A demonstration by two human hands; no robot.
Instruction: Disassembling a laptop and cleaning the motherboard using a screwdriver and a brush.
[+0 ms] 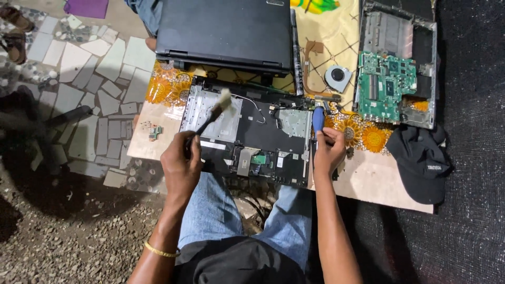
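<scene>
Step in hand: brushing dust off the opened laptop base (247, 134); I judge light strokes, angled away from the exposed parts, suit it best.
Left hand (181, 160): closed around the dark handle of a brush (213, 113), whose pale bristles lie over the left half of the base.
Right hand (329, 150): closed on a blue-handled screwdriver (318, 119), held at the base's right edge.
Steadying: the right hand would do well to pin that edge.
Laptop base: flat black shell, matte, with grey metal shields and thin wires.
Beyond the base: a closed black laptop (226, 31), smooth.
Right of the base: a round fan (337, 78), a green circuit board (386, 87), a soft black cap (421, 158).
Under the base: a glossy flowered board (158, 113).
</scene>
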